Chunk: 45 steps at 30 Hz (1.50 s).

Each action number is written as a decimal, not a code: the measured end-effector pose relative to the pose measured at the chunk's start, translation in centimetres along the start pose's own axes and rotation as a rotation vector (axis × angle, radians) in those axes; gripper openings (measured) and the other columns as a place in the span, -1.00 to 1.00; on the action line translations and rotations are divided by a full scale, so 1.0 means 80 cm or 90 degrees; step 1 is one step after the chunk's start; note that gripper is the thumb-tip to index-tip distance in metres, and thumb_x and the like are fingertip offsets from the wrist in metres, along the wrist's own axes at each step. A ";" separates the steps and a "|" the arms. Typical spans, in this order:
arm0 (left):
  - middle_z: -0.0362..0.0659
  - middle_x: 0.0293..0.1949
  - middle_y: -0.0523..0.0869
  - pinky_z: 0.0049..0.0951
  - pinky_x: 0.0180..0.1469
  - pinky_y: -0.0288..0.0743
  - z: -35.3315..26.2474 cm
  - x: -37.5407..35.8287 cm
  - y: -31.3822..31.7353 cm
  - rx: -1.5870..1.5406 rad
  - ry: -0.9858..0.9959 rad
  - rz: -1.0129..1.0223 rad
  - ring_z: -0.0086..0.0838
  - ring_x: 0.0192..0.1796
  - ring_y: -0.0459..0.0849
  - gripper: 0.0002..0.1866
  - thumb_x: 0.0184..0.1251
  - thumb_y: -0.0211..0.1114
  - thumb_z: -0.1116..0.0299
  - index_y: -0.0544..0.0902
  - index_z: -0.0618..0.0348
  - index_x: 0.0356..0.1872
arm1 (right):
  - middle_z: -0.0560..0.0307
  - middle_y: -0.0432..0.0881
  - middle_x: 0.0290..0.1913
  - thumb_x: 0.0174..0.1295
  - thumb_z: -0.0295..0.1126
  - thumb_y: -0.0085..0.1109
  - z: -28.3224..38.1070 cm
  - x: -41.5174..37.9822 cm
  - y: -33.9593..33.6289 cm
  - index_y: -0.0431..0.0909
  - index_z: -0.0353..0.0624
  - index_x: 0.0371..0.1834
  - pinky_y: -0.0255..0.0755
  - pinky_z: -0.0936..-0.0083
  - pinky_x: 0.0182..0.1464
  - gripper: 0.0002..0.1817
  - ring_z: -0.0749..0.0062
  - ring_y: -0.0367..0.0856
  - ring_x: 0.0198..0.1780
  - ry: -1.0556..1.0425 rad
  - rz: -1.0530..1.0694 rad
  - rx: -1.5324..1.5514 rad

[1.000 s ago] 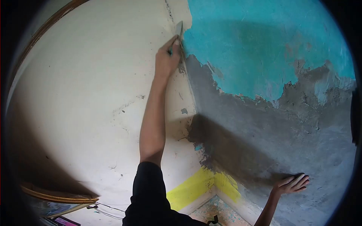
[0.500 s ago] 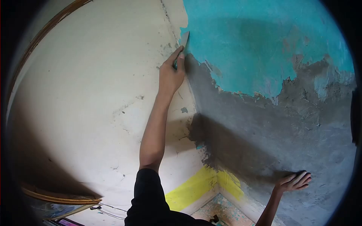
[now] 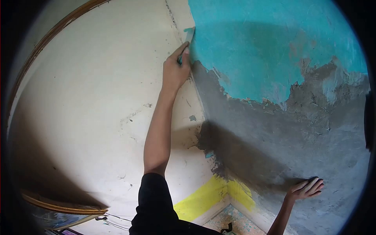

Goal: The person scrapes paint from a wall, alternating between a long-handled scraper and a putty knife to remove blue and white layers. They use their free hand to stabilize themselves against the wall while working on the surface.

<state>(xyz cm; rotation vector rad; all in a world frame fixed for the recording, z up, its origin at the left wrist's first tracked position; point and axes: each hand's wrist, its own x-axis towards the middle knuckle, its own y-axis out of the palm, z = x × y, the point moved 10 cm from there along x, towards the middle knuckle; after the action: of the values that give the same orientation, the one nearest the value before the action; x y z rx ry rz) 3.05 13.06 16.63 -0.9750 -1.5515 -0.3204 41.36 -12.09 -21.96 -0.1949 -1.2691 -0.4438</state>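
Note:
My left hand [image 3: 175, 69] is raised to the wall corner, its fingers closed round a putty knife [image 3: 190, 35]. A bit of green handle shows inside the grip. The thin blade points up and rests against the edge where turquoise paint [image 3: 250, 47] meets the cream wall [image 3: 98, 98]. A small turquoise patch shows beside the blade tip on the cream side. Lower right, my right hand [image 3: 306, 188] lies flat with fingers stretched on the bare grey plaster [image 3: 250, 129], holding nothing.
The turquoise layer ends in a ragged edge above the grey plaster. A yellow band [image 3: 201, 197] runs low round the corner. Paint flakes lie on the floor [image 3: 235, 215] below, near a dark strap-like object [image 3: 227, 228]. Wood-framed items [image 3: 64, 207] and wires stand at lower left.
My left hand has moved slightly up with the putty knife, along the corner. The blade now sits higher on the paint edge. My right hand stays on the plaster.

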 end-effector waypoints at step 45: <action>0.10 -0.40 0.73 -0.34 -0.28 0.52 -0.002 -0.004 0.005 0.049 0.136 -0.022 -0.37 -0.48 0.65 -0.61 0.49 0.08 0.25 0.59 0.21 0.20 | -0.24 0.33 0.42 0.43 -0.31 -0.22 0.001 -0.002 -0.002 0.42 -0.46 0.28 -0.23 0.00 0.56 -0.49 -0.06 0.16 0.52 -0.004 -0.010 -0.004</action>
<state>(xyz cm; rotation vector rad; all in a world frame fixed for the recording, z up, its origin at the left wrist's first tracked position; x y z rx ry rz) 3.43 13.07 16.25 -0.8273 -1.3761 -0.3738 41.24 -12.15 -22.10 -0.1918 -1.2767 -0.4608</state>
